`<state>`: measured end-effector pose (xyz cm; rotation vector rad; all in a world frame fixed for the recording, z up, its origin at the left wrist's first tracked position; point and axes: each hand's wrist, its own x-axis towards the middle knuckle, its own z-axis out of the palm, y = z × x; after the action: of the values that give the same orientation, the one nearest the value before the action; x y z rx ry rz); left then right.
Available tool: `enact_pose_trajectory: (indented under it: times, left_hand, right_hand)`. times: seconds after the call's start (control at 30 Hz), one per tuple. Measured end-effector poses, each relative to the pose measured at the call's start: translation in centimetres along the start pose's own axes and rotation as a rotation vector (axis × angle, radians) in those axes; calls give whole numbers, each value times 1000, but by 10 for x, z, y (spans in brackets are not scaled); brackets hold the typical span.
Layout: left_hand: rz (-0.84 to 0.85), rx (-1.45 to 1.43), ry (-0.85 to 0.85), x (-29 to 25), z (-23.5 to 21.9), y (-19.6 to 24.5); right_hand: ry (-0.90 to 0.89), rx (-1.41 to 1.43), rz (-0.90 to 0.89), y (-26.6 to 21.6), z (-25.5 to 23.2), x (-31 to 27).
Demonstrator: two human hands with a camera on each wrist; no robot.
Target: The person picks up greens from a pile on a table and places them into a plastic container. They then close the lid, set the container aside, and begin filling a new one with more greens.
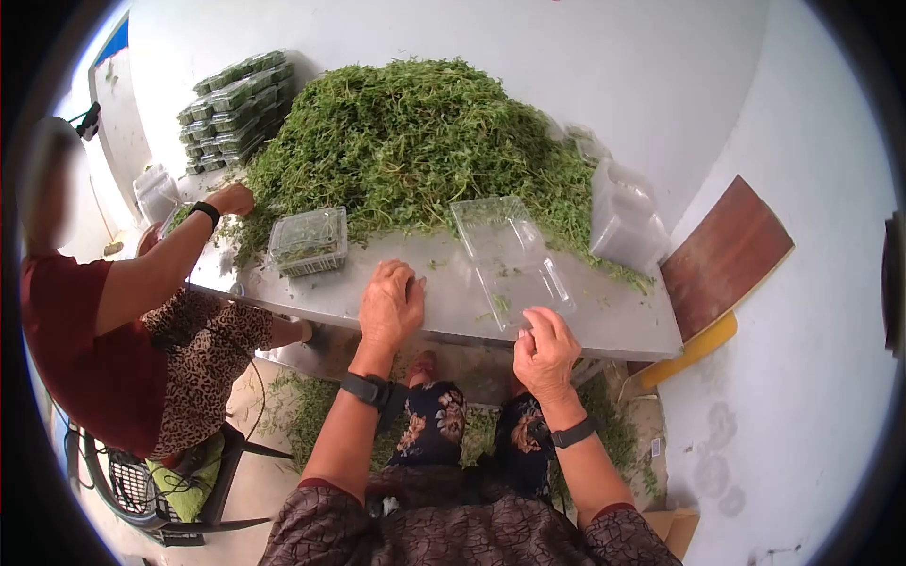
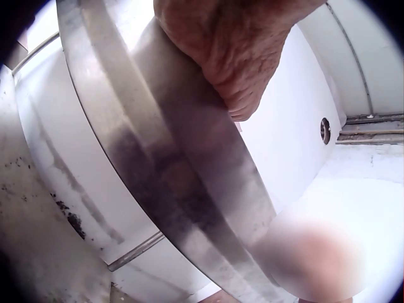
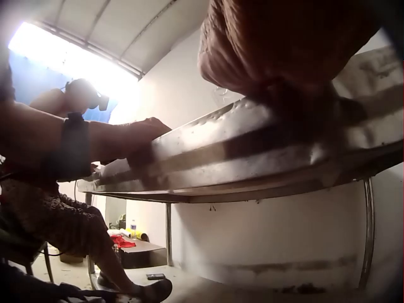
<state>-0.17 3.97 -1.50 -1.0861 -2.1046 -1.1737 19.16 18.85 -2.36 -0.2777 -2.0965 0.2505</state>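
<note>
My left hand, its fingers loosely curled, is at the table's front edge with nothing visible in it. My right hand is also loosely curled, by the near corner of an unfolded clear plastic box; whether its fingertips touch the box cannot be seen. A few green bits lie in that box. Behind it rises a large heap of green sprigs. In the left wrist view my left hand is above the metal table edge; in the right wrist view my right hand covers part of that edge.
A closed box of greens stands left of my left hand. Filled boxes are stacked at the back left, and empty clear boxes at the right. At the left sits another person, a hand at the heap. A brown board leans right.
</note>
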Motion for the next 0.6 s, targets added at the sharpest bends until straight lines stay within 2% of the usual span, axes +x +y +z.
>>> enact_pose_trajectory:
  times: [0.13,0.37,0.6]
  left_hand:
    - [-59,-10,-45,2,-2,3]
    - [-46,-13,6,7,4,-2]
    - [-41,-18,-19,7,6,-3]
  right_hand:
    - [74,179,112,1,0,-5]
    - [104,199,90,9,7,2]
    - [89,275,222,11,7,5]
